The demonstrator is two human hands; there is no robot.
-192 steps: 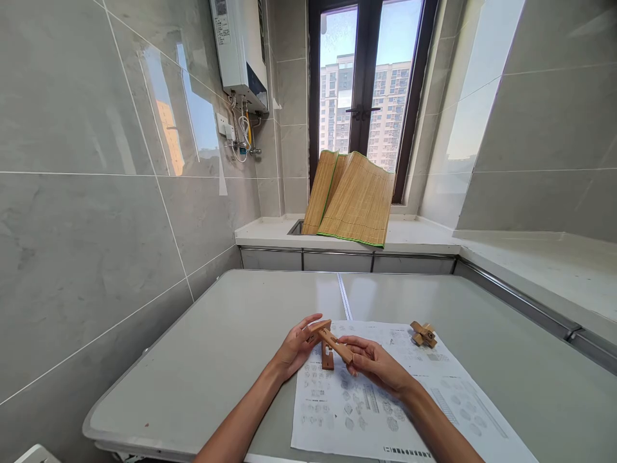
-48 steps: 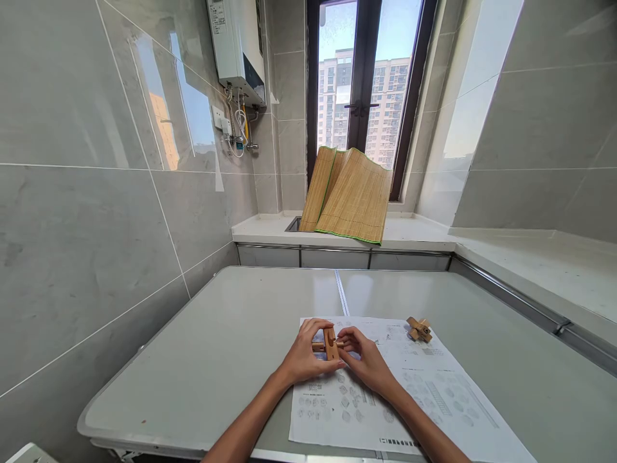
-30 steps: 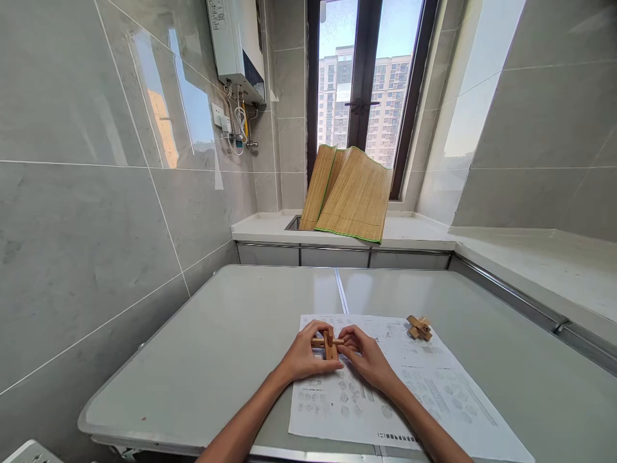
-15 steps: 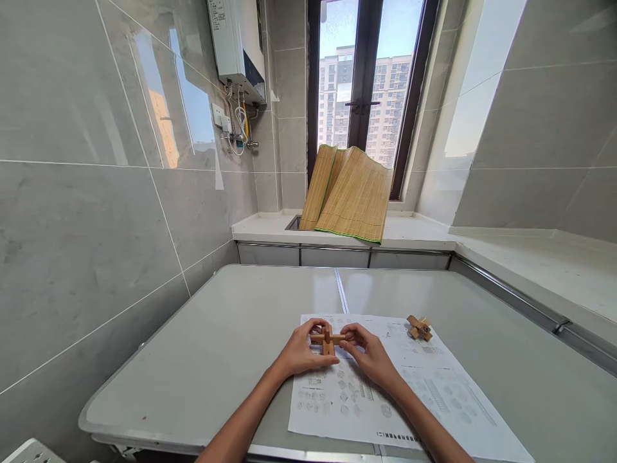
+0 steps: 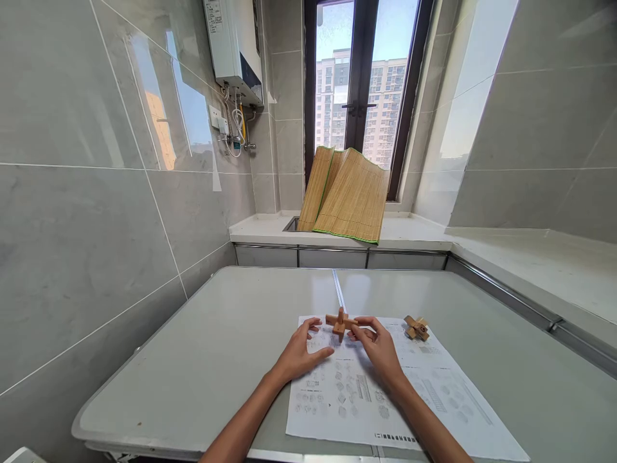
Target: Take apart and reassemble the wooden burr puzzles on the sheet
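A wooden burr puzzle, made of crossed light-brown sticks, is held above a printed sheet. My right hand pinches the end of its right-hand stick between thumb and fingers. Just left of the puzzle, my left hand is open, thumb and fingers apart, with nothing in it. The printed instruction sheet lies under both hands and shows rows of small drawings. On its far right part rests a second cluster of crossed wooden pieces.
The pale folding table has a seam running down its middle. Behind it, a bamboo mat leans by the window on a white ledge. A water heater hangs on the tiled wall at left.
My left hand has let go of the wooden puzzle and opened. My right hand has lifted the puzzle slightly away and turned it.
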